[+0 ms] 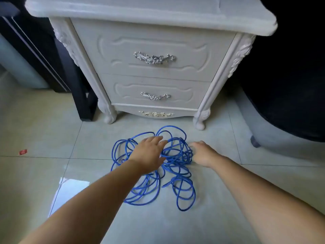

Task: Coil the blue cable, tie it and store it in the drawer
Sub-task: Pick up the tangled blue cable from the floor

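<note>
Blue cable [177, 162] tangled directly beneath, no long axis; left hand [149, 153] flat mid-heap, right hand [203, 153] at edge, grip unclear.

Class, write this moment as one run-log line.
blue cable: tangled on floor | left hand: open over cable | right hand: at cable edge, grip unclear | drawers: closed

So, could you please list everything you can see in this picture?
cable: one, blue, loosely tangled on the floor in front of the cabinet
cabinet: one, white, behind the cable
drawers: two, white, closed, one above the other
handles: two, silver, one on each drawer
paper: one sheet, white, floor at lower left
scrap: one, red, floor at far left
floor: pale tiles
hands: two, bare; left hand spread over the cable, right hand at its right edge
</note>
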### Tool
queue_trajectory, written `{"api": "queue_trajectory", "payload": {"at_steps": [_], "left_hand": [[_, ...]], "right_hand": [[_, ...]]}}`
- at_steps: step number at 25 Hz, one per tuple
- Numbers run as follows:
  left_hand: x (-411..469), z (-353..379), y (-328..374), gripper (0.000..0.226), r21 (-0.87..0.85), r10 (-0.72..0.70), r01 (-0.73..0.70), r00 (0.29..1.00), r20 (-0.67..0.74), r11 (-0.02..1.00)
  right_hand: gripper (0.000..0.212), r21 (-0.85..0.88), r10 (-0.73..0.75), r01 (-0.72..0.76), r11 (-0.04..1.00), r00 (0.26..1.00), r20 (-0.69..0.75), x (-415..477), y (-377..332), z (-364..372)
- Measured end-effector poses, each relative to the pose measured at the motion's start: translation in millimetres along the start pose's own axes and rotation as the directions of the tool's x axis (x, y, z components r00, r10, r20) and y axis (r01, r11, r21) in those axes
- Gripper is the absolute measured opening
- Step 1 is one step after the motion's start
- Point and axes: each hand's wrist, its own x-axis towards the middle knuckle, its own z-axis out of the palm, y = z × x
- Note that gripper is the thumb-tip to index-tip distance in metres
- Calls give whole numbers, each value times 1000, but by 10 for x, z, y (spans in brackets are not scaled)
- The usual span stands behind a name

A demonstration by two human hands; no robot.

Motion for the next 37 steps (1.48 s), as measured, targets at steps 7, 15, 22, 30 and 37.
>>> {"api": "queue_trajectory", "payload": {"at_steps": [7, 15, 22, 30, 37], "left_hand": [[446, 535, -20, 83, -36, -5, 13, 975, 221, 999], [655, 650, 75, 51, -287, -33, 64, 993, 112, 956], [212, -27, -241, 10, -669, -170, 166, 984, 61, 724], [-749, -942, 128, 36, -883, -227, 34, 970, -83, 468], [-1326, -1284, 361, 47, -963, -351, -20, 929, -116, 267]], "right_hand": [[47, -229, -31, 37, 973, 999, 30, 405, 5, 480], [20, 262, -90, 50, 964, 986, 140, 381, -141, 289], [11, 658, -213, 88, 748, 971, 112, -174, -573, -461], [26, 374, -322, 325, 868, 944, -73, -1467, -936, -813], [35, 155, -473, 559, 815, 795, -380, -2242, -948, -718]]}}
